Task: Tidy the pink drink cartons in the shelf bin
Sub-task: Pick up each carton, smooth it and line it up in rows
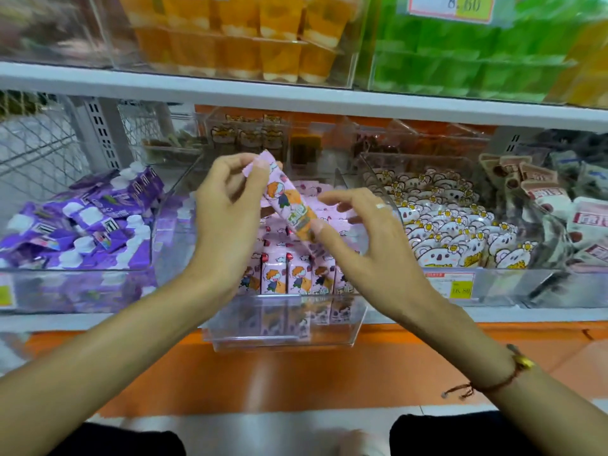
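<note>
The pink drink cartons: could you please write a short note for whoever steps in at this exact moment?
Left hand: pinches the top end of one pink carton, held tilted above the bin.
Right hand: thumb and fingertips hold the same carton's lower end.
Clear bin: front row of pink cartons stands upright, facing out; the ones behind lie loosely jumbled.
Done: front row looks neat.
Left: place the held carton in the bin, then probably straighten the loose ones at the back.

The upper price tag (pixel 450 6) reads "8.60"; the lower tag (pixel 450 285) "16.80".
</note>
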The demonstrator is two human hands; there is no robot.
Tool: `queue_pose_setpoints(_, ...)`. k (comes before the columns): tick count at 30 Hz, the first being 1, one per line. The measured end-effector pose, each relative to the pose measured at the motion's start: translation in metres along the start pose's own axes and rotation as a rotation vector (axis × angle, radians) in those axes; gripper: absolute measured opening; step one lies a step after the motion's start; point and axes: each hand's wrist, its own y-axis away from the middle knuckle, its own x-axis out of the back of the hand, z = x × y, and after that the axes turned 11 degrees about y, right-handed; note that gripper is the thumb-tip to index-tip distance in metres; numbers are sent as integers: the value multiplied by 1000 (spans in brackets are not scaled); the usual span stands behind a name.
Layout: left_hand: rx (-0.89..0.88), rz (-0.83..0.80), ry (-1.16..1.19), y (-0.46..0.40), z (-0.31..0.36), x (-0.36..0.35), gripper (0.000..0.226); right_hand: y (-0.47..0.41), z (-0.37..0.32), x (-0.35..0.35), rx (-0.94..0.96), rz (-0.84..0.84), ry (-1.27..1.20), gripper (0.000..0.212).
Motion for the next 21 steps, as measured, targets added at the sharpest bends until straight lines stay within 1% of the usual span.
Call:
queue_pose_setpoints(3, 143, -89, 73, 8, 4, 3, 15, 0, -12, -3, -87, -152, -267, 32)
queue_pose_setpoints(5, 187, -128, 78, 9, 3, 4, 17, -3, -15, -4, -134, -171, -358, 28)
queue_pose_setpoints(7, 196, -136, 96, 10, -1, 7, 16, -7, -13, -3, -264, -163, -505, 27)
queue_pose_setpoints(9, 179, -177, 25, 10, -7, 9, 18, -10, -10, -4, -424, -169, -718, 24)
queue_pose_setpoints(11, 146, -278, -136, 13, -14, 10, 28, -12, -7, -5, -503, -163, -853, 18)
queue_pose_setpoints(14, 105, -382, -243, 18, -20, 9, 42, -11, -9, -10, -521, -100, -901, 21)
queue_pose_setpoints(17, 11, -354, -262, 18, -22, 9, 40, -9, -11, -12, -483, -48, -846, 31)
queue_pose_setpoints(19, -32, -355, -295, 14, -23, 10, 36, -9, -9, -10, -434, -75, -855, 34)
queue_pose_setpoints(21, -8, -377, -269, 14, -24, 10, 35, -11, -8, -5, -383, -138, -842, 29)
